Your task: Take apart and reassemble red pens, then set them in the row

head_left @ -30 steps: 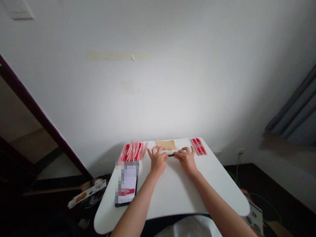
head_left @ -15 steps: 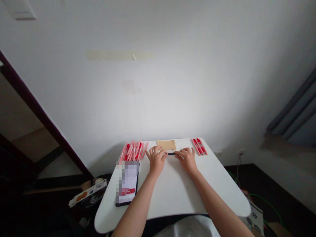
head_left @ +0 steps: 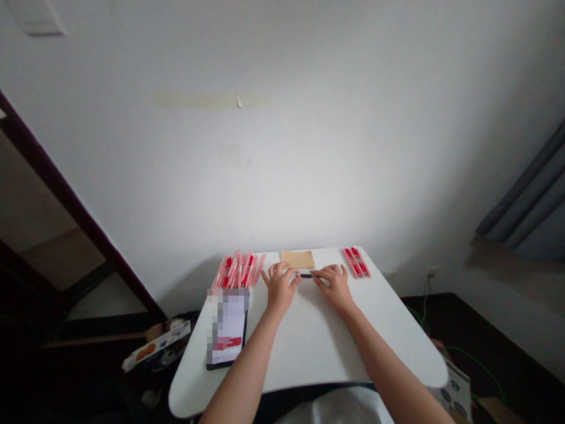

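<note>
Between my hands a dark pen [head_left: 305, 275] lies level, just above or on the white table [head_left: 304, 341]; I cannot tell which. My left hand [head_left: 280, 285] pinches its left end between thumb and fingers. At the other end, my right hand [head_left: 336, 285] pinches it the same way. The fingertips hide both ends. Behind my hands is a tan piece of paper or card [head_left: 298, 259]. Left of my left hand is a pile of pink and red pens [head_left: 238, 271]; several similar red pens [head_left: 356, 262] lie side by side beyond my right hand.
A phone-like device [head_left: 229, 330], partly pixelated, lies on the table's left side near my left forearm. The white wall [head_left: 291, 176] stands right behind the table. Boxes [head_left: 156, 347] lie on the floor to the left, and a green cable [head_left: 477, 356] on the right.
The pen has shifted or turned very slightly between my fingers. Both hands stay in almost the same place.
</note>
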A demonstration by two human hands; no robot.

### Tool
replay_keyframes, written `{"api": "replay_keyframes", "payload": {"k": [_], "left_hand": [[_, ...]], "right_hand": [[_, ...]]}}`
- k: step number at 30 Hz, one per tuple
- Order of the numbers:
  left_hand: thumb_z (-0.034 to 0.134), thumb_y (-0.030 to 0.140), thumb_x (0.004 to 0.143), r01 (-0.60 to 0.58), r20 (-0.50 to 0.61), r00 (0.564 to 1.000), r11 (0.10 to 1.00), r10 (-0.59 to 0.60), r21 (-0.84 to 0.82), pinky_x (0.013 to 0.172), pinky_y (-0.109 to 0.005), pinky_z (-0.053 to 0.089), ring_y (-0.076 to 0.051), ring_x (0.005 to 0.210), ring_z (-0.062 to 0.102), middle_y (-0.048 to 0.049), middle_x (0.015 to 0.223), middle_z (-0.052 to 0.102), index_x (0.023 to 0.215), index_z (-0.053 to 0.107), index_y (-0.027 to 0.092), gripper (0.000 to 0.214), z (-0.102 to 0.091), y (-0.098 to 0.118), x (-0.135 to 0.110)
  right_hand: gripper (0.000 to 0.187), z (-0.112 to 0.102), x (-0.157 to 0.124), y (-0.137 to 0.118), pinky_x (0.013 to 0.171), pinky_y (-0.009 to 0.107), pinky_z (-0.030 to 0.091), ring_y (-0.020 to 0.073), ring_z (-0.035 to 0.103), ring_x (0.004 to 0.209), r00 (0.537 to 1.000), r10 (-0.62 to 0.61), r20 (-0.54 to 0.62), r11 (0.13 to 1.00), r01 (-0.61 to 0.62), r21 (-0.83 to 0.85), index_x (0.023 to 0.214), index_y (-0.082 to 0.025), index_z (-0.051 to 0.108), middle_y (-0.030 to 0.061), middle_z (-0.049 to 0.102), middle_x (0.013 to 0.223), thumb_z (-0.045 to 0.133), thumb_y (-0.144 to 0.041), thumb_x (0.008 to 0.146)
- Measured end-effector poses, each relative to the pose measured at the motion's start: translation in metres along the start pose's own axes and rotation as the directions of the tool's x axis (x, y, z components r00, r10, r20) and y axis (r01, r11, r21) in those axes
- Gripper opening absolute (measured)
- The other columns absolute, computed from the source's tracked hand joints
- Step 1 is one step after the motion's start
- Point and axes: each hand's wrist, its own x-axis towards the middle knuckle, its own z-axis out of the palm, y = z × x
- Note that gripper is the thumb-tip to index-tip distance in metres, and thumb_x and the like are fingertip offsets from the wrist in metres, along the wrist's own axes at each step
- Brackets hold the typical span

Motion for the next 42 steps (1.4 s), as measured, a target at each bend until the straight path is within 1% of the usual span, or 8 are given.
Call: {"api": "replay_keyframes", "payload": {"k": [3, 13, 17, 21, 25, 33, 38, 42], "left_hand": [[0.063, 0.035, 0.079, -0.016, 0.023, 1.000, 1.000, 0.016, 0.004, 0.108, -0.064, 0.014, -0.023, 0.120, 0.043, -0.0009, 0.119, 0.059, 0.088, 0.068, 0.032, 0.011, -0.001, 0.000, 0.000], [0.053, 0.040, 0.085, 0.002, 0.029, 1.000, 0.999, -0.004, 0.049, 0.107, -0.066, 0.014, -0.024, 0.118, 0.043, -0.0017, 0.119, 0.059, 0.084, 0.069, 0.030, 0.019, 0.002, -0.001, -0.001], [0.063, 0.041, 0.078, 0.005, 0.018, 1.000, 1.000, -0.006, 0.010, 0.108, -0.063, 0.015, -0.024, 0.118, 0.043, -0.0035, 0.120, 0.058, 0.095, 0.068, 0.032, 0.020, 0.000, 0.000, -0.001], [0.069, 0.036, 0.074, -0.009, 0.023, 1.000, 1.000, 0.009, -0.006, 0.110, -0.061, 0.014, -0.023, 0.119, 0.044, -0.0013, 0.119, 0.059, 0.087, 0.068, 0.032, 0.014, -0.003, 0.001, -0.001], [0.063, 0.037, 0.078, -0.008, 0.029, 1.000, 1.000, 0.008, -0.007, 0.110, -0.062, 0.013, -0.022, 0.119, 0.043, -0.0009, 0.118, 0.059, 0.083, 0.069, 0.031, 0.010, -0.004, 0.001, -0.001], [0.053, 0.040, 0.085, 0.011, 0.034, 0.999, 1.000, -0.012, 0.028, 0.108, -0.064, 0.014, -0.023, 0.118, 0.044, -0.0021, 0.118, 0.060, 0.082, 0.070, 0.029, 0.020, -0.002, 0.000, -0.001], [0.065, 0.039, 0.077, 0.018, 0.034, 0.999, 1.000, -0.017, -0.011, 0.109, -0.063, 0.014, -0.023, 0.118, 0.044, -0.0021, 0.119, 0.059, 0.091, 0.068, 0.032, 0.016, -0.002, 0.000, -0.001], [0.065, 0.036, 0.077, 0.002, 0.043, 0.999, 1.000, -0.002, -0.006, 0.110, -0.063, 0.012, -0.023, 0.119, 0.043, -0.0012, 0.118, 0.059, 0.085, 0.068, 0.031, 0.010, -0.003, 0.001, -0.001]], "right_hand": [[0.022, 0.000, 0.000, 0.001, 0.104, 0.054, 0.017, 0.0217, 0.052, 0.099, 1.000, -0.002, 0.007, 1.000, 0.002, 0.006, 0.104, -0.034, 0.068, 0.0012, 0.070, 0.093, 0.052, -0.035, 0.089], [0.018, 0.001, 0.001, 0.002, 0.102, 0.050, 0.020, 0.0225, 0.050, 0.100, 1.000, 0.003, -0.030, 1.000, -0.003, -0.012, 0.097, -0.034, 0.070, 0.0004, 0.071, 0.094, 0.054, -0.034, 0.088], [0.017, 0.002, 0.001, 0.004, 0.101, 0.049, 0.020, 0.0220, 0.050, 0.098, 1.000, 0.008, -0.028, 1.000, -0.008, -0.027, 0.097, -0.035, 0.070, -0.0006, 0.070, 0.093, 0.055, -0.034, 0.088], [0.018, 0.002, 0.000, 0.005, 0.100, 0.048, 0.021, 0.0219, 0.050, 0.097, 0.999, 0.002, -0.032, 1.000, -0.003, -0.024, 0.097, -0.036, 0.070, 0.0002, 0.069, 0.092, 0.055, -0.035, 0.088], [0.020, 0.003, 0.000, 0.006, 0.099, 0.047, 0.022, 0.0220, 0.049, 0.097, 0.999, -0.011, -0.036, 1.000, 0.010, -0.022, 0.100, -0.037, 0.070, 0.0011, 0.069, 0.092, 0.054, -0.036, 0.089], [0.019, 0.005, 0.001, 0.009, 0.099, 0.047, 0.023, 0.0223, 0.050, 0.097, 0.999, -0.021, -0.037, 1.000, 0.021, -0.006, 0.099, -0.037, 0.071, 0.0013, 0.069, 0.090, 0.056, -0.035, 0.088], [0.018, 0.006, 0.001, 0.011, 0.097, 0.046, 0.024, 0.0226, 0.050, 0.096, 0.999, -0.018, -0.040, 1.000, 0.017, -0.023, 0.097, -0.035, 0.071, 0.0020, 0.069, 0.091, 0.056, -0.035, 0.088], [0.019, 0.006, 0.001, 0.011, 0.097, 0.045, 0.025, 0.0222, 0.050, 0.096, 0.999, -0.022, -0.040, 1.000, 0.021, -0.017, 0.100, -0.037, 0.070, 0.0016, 0.069, 0.091, 0.056, -0.036, 0.088]]}}
